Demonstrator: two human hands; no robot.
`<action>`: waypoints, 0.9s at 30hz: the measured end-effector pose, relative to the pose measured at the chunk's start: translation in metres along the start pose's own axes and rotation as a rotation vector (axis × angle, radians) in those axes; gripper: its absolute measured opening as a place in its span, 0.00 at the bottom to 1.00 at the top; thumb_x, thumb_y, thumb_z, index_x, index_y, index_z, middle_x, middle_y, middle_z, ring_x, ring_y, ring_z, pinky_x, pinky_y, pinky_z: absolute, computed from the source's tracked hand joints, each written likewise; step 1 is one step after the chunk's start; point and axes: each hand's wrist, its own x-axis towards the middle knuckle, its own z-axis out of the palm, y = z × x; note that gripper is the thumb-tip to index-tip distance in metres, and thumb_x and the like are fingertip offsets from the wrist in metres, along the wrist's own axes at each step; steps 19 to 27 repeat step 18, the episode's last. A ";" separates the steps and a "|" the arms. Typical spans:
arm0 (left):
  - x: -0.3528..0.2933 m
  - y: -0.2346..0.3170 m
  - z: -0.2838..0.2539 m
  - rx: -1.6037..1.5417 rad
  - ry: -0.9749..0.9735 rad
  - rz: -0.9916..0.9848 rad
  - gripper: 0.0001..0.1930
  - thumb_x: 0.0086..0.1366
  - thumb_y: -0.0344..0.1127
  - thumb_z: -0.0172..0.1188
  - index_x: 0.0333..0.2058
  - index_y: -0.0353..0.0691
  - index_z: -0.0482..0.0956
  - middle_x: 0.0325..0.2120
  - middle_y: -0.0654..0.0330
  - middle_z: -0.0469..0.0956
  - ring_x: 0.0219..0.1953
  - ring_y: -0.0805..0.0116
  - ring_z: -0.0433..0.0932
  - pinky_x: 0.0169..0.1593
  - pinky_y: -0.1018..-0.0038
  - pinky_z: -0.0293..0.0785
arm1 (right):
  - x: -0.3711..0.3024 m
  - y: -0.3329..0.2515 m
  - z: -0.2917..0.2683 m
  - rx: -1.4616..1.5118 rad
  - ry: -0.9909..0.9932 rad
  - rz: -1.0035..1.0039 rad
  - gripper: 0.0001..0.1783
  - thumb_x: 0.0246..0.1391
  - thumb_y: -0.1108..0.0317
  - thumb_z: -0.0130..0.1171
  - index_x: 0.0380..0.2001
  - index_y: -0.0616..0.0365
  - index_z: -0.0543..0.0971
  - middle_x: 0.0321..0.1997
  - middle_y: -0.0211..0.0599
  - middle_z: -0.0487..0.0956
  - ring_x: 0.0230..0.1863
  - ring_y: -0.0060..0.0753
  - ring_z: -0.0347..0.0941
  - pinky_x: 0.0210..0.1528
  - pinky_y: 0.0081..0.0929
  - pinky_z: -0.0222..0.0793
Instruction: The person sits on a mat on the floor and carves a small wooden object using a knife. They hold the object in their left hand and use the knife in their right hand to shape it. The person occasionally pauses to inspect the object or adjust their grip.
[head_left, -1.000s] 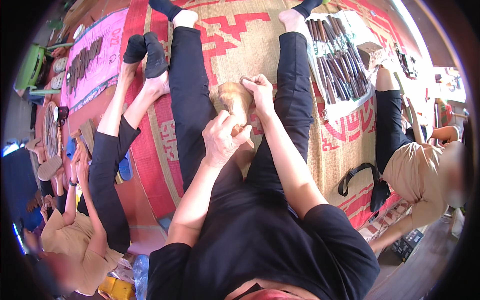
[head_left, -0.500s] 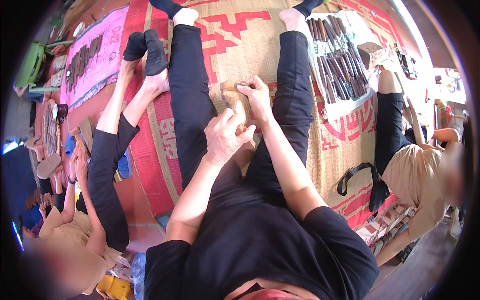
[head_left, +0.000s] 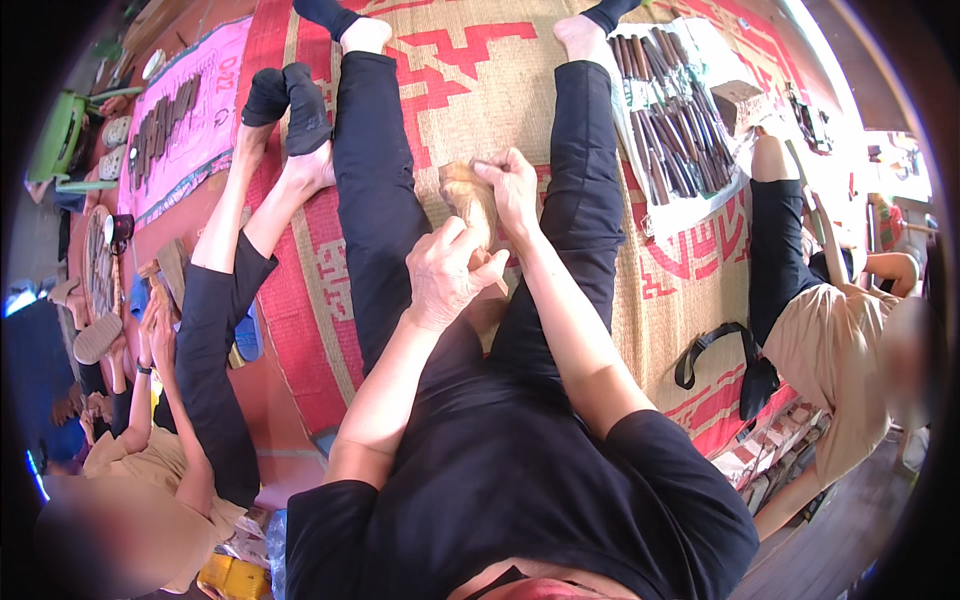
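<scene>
Between my thighs stands a carved piece of light-brown wood (head_left: 463,186) with a rounded, uneven top. My left hand (head_left: 443,272) is closed around its lower part, which the fingers partly cover. At its upper right edge my right hand (head_left: 513,190) is closed in a pinch, the thumb and fingertips against the wood. Whether something small is between those fingers is hidden. Below my left hand a paler bit of wood (head_left: 490,300) shows between my legs.
Carving tools (head_left: 680,120) with dark handles lie in rows on a white sheet at the right. More tools (head_left: 165,125) rest on a pink cloth (head_left: 205,80). A wood block (head_left: 738,105) and a black strapped bag (head_left: 758,388) are on the right. Co-workers sit on both sides.
My right hand's fingertips have shifted slightly farther up along the wood's edge. The left hand keeps its grip, and the whole view has moved a little.
</scene>
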 end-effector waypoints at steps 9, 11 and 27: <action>-0.008 -0.005 0.001 0.000 0.007 0.005 0.15 0.52 0.46 0.72 0.27 0.43 0.78 0.23 0.63 0.70 0.22 0.63 0.75 0.28 0.67 0.72 | -0.017 -0.025 -0.005 0.389 -0.171 0.076 0.09 0.50 0.76 0.68 0.26 0.61 0.75 0.29 0.34 0.82 0.34 0.23 0.76 0.40 0.23 0.72; -0.003 0.000 -0.001 0.011 0.001 0.005 0.16 0.53 0.44 0.72 0.22 0.43 0.74 0.22 0.62 0.69 0.22 0.60 0.75 0.28 0.65 0.72 | -0.012 -0.009 0.001 0.144 -0.071 0.023 0.09 0.49 0.74 0.69 0.25 0.62 0.76 0.28 0.34 0.83 0.33 0.24 0.76 0.41 0.24 0.72; -0.008 -0.004 -0.002 -0.029 -0.007 -0.027 0.15 0.52 0.44 0.73 0.23 0.43 0.76 0.23 0.62 0.70 0.24 0.60 0.76 0.31 0.66 0.74 | 0.029 0.016 -0.003 0.267 -0.066 0.076 0.08 0.51 0.68 0.69 0.28 0.55 0.78 0.28 0.35 0.84 0.32 0.42 0.82 0.45 0.38 0.76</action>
